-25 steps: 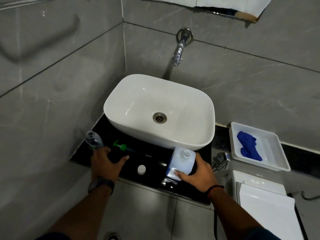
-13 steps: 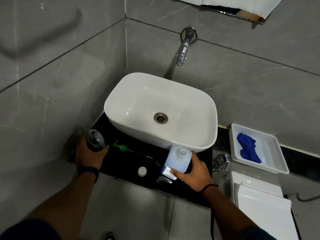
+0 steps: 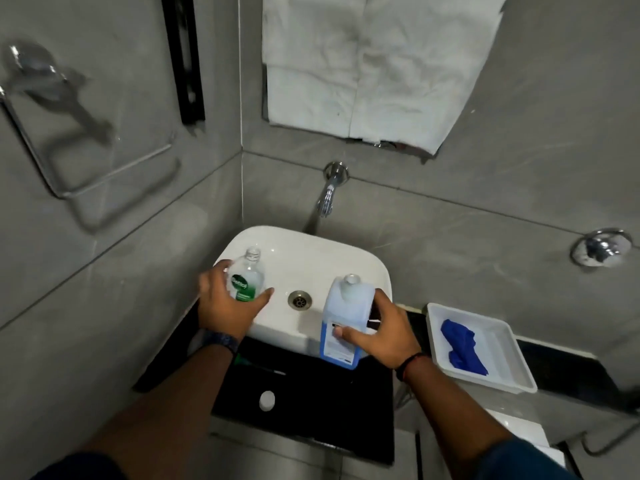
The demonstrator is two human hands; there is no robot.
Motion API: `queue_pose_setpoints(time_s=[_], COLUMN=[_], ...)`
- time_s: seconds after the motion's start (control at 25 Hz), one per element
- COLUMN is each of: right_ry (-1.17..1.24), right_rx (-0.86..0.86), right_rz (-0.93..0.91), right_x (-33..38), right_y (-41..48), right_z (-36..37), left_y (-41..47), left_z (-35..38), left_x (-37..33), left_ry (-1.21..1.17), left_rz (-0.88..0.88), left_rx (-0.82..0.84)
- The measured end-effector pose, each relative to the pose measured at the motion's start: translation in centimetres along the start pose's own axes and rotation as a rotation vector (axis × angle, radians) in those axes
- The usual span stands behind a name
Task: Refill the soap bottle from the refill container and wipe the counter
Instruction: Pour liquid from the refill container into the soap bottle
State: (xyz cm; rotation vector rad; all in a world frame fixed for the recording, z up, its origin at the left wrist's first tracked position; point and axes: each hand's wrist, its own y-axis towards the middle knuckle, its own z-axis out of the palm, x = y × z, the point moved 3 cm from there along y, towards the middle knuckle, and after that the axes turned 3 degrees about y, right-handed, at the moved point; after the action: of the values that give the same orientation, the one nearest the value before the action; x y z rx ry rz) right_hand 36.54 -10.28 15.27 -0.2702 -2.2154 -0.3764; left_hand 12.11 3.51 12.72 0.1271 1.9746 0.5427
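My left hand (image 3: 228,303) grips a clear soap bottle (image 3: 247,277) with a green label, its neck uncapped, held above the left side of the white basin (image 3: 311,251). My right hand (image 3: 384,332) grips the white refill container (image 3: 346,317) with a blue label, upright and uncapped, over the basin's front right rim. A white cap (image 3: 267,400) lies on the black counter (image 3: 311,410). The green pump (image 3: 239,359) lies on the counter, mostly hidden behind my left forearm. A blue cloth (image 3: 462,348) sits in a white tray (image 3: 502,362) at the right.
A chrome tap (image 3: 329,195) juts from the wall above the basin. A drain (image 3: 300,299) sits in the basin's middle. A towel ring (image 3: 52,133) hangs on the left wall. White paper (image 3: 374,67) covers the mirror. A chrome fitting (image 3: 601,249) is on the right wall.
Both hands lifted their bottles off the counter and brought them up over the basin. The view tilted upward, bringing the covered mirror and towel ring into sight.
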Motion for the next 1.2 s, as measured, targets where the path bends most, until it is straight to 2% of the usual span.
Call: queue_pose_setpoints(time_s=[0.2, 0.4, 0.56, 1.2], right_ry=[-0.115, -0.438, -0.599, -0.898], right_rx=[-0.132, -0.141, -0.155, -0.122], right_rz=[-0.104, -0.139, -0.148, -0.170], right_x=[6.8, 11.4, 13.0, 15.4], right_y=[3.2, 4.5, 4.2, 5.3], right_z=[-7.7, -12.5, -14.9, -17.8], left_y=[-0.2, -0.6, -0.6, -1.1], left_z=[2.4, 3.3, 3.4, 3.9], left_x=[-9.5, -15.0, -17.2, -19.6], left_ry=[-0.089, -0.076, -0.089, -0.071], left_rz=[0.072, 0.151, 0.172, 0.209], left_rx=[0.164, 0.191, 0.189, 0.202])
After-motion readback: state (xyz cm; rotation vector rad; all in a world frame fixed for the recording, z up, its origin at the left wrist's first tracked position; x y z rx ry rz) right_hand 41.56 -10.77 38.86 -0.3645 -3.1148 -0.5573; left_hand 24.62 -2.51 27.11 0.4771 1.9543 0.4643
